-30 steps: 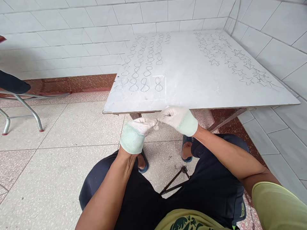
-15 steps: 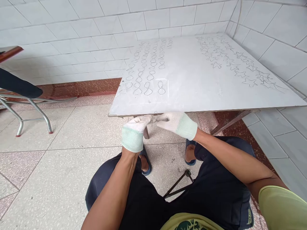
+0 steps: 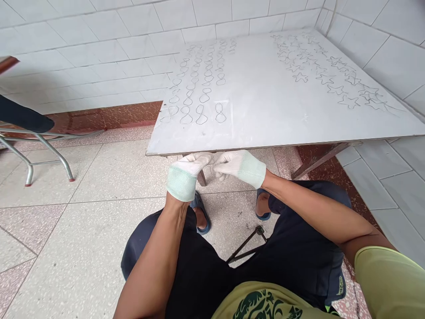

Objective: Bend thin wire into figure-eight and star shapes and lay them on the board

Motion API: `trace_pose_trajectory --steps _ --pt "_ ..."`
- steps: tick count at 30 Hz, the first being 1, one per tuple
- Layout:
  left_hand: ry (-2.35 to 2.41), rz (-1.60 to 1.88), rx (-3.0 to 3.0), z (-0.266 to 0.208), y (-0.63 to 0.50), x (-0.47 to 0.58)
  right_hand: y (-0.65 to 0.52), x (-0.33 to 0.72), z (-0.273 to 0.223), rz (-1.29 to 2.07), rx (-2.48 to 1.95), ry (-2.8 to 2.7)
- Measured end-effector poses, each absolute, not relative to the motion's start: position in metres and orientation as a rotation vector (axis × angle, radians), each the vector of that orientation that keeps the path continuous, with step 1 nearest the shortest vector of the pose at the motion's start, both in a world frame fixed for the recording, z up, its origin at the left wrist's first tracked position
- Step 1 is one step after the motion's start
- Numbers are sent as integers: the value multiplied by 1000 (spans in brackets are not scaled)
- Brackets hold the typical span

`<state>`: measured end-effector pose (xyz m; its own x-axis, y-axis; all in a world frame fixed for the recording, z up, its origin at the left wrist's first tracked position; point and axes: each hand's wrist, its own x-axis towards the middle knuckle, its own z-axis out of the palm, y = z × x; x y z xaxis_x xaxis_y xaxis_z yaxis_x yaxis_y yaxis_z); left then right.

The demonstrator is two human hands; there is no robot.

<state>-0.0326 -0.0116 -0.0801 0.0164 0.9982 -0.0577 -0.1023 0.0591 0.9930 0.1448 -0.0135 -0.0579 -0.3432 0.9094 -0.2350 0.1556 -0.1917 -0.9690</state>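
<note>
Both my hands wear white knit gloves with pale green cuffs and meet just below the front edge of the table (image 3: 265, 128). My left hand (image 3: 195, 163) pinches a thin bent wire (image 3: 212, 167), mostly hidden by the fingers. Close against it, my right hand (image 3: 230, 164) has its fingers closed on the same wire. Beyond them on the white tabletop lie rows of figure-eight wire shapes (image 3: 201, 114). One such figure-eight wire (image 3: 220, 113) lies nearest on the right of those rows. Star-shaped wires (image 3: 348, 102) spread over the table's right side.
White tiled walls (image 3: 99, 57) border the table at the back and right. A metal-legged stool (image 3: 49, 155) stands at the left, with another person's dark-clothed leg (image 3: 25, 114) above it. A dark metal stand (image 3: 259, 230) is on the floor between my legs.
My right hand has closed in on the left, its fingers now wrapped around the wire. The wire loop that stuck up between the hands is now mostly covered. The view has tilted slightly.
</note>
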Motion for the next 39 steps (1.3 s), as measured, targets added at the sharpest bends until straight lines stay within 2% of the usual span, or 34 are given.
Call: trace_pose_trajectory --steps 3,9,13,21,25,28,32,39 --pt "1106 1196 1090 -77 -11 -33 -12 143 -68 1628 -1242 -1459" --pt "1218 1115 1211 -81 -7 -42 -13 150 -85 943 -1253 -1930" --pt "1229 1082 1244 -84 -6 -45 -13 153 -89 817 -1225 -2092" --pt "1180 1391 978 -83 -2 -44 -20 144 -85 690 -1457 -1678" --pt "1256 1365 1134 -81 -5 -44 -17 149 -85 342 -1620 -1977" --pt "1428 1218 1362 -73 -12 -42 -20 156 -84 148 -1547 -2186" --pt "1554 1180 1482 -59 -25 -34 -25 162 -79 327 -1487 -2139" --pt "1562 1393 1411 -55 -37 -29 -17 163 -63 1076 -1469 -1758"
